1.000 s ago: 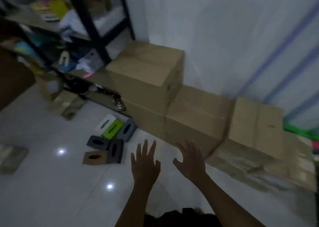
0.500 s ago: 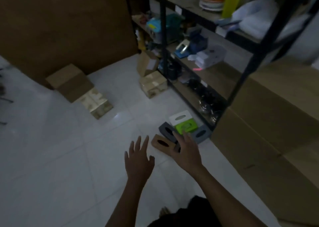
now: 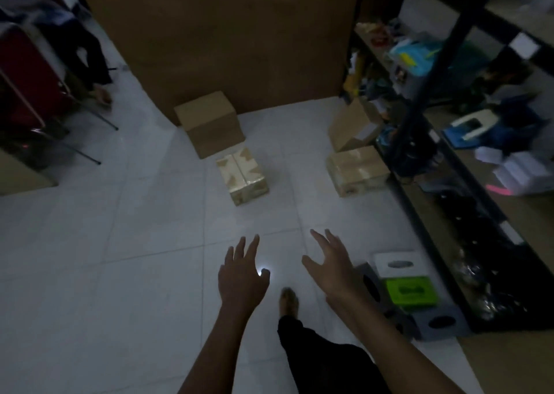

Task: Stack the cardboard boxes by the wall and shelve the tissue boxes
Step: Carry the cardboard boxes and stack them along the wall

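Nearest to me, my left hand (image 3: 242, 276) and right hand (image 3: 332, 266) hang out in front over the floor (image 3: 120, 273), fingers (image 3: 250, 245) spread wide and holding nothing; I read that as reaching ahead for the next box, not yet committed to one. One bare foot (image 3: 288, 300) is planted between them.

Just right of my right hand the tissue boxes (image 3: 409, 293) sit in a tight cluster on the floor, a white one, a green one and grey ones, pushed up against the foot of the shelf (image 3: 425, 72), so still unshelved. The shelf levels look crowded; I cannot tell which has room.

Farther out, the taped cardboard box (image 3: 242, 176) sits alone mid-floor with open tile on three sides, easy to approach. Just behind it a plain cardboard box (image 3: 209, 123) sits by the big brown panel (image 3: 227, 33). To the right, two more cartons (image 3: 356, 153) crowd the shelf post, leaving less room to get hands round them. At far left stand chair legs (image 3: 90, 150), well apart from my path.
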Action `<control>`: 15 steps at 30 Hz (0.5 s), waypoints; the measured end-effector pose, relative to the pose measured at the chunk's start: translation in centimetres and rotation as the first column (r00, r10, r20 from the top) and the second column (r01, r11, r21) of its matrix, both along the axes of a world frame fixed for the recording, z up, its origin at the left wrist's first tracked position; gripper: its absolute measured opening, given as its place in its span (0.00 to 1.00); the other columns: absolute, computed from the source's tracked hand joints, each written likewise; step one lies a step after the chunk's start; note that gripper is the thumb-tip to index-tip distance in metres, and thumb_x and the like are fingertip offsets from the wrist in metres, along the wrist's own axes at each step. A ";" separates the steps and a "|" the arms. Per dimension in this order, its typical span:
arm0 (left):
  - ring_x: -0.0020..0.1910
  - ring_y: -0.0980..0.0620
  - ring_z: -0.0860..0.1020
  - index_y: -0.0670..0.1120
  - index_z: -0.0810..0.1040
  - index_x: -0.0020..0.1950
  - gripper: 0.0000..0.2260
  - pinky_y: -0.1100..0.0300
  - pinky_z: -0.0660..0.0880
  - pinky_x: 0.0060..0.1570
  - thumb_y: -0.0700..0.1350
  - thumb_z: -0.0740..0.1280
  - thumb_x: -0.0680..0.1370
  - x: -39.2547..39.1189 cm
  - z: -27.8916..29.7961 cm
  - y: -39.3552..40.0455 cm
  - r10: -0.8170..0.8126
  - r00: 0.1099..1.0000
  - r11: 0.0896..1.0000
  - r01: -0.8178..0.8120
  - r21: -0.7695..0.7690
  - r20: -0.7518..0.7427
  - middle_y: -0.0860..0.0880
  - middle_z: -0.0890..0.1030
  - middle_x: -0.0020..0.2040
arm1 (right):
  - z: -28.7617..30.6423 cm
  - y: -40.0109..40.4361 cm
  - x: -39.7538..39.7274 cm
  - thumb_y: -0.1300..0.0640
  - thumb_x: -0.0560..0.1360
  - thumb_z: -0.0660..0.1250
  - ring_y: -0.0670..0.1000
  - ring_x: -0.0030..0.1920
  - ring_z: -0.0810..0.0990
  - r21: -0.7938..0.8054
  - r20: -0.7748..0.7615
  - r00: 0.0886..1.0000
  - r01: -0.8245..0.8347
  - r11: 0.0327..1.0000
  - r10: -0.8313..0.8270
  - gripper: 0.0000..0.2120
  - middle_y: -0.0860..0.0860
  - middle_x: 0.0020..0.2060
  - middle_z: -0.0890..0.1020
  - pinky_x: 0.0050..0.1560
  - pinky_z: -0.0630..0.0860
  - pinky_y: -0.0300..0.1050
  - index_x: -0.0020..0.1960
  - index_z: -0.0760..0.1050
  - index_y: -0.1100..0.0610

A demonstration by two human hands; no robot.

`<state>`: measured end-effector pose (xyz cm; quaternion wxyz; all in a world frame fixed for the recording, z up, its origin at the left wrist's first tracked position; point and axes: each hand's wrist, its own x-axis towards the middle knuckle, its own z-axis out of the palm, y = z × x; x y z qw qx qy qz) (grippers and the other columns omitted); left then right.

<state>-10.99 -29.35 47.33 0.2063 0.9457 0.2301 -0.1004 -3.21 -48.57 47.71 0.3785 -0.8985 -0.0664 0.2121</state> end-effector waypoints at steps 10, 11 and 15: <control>0.82 0.47 0.52 0.59 0.51 0.83 0.35 0.48 0.66 0.72 0.53 0.65 0.80 18.7 -3.9 14.2 0.117 0.990 0.984 -0.126 -0.127 -0.073 0.53 0.53 0.83 | -3.5 13.2 20.7 0.47 0.78 0.67 0.51 0.80 0.51 -0.056 -0.098 0.993 -0.071 0.996 0.065 0.31 0.49 0.80 0.57 0.78 0.56 0.52 0.78 0.60 0.43; 0.82 0.47 0.52 0.59 0.51 0.83 0.35 0.48 0.65 0.72 0.53 0.66 0.80 20.2 -4.4 15.5 0.120 0.990 0.981 -0.130 -0.143 -0.078 0.53 0.53 0.83 | -3.9 14.5 22.3 0.47 0.78 0.67 0.51 0.80 0.51 -0.045 -0.099 0.993 -0.068 0.997 0.063 0.31 0.49 0.80 0.57 0.78 0.56 0.52 0.78 0.61 0.43; 0.82 0.47 0.53 0.59 0.53 0.83 0.35 0.46 0.65 0.72 0.51 0.67 0.79 26.9 -7.5 21.3 0.160 0.983 0.960 -0.176 -0.218 -0.091 0.52 0.53 0.83 | -6.6 20.4 28.7 0.49 0.78 0.68 0.51 0.79 0.55 -0.016 -0.117 0.991 -0.073 0.997 0.071 0.30 0.50 0.79 0.59 0.77 0.59 0.50 0.78 0.63 0.44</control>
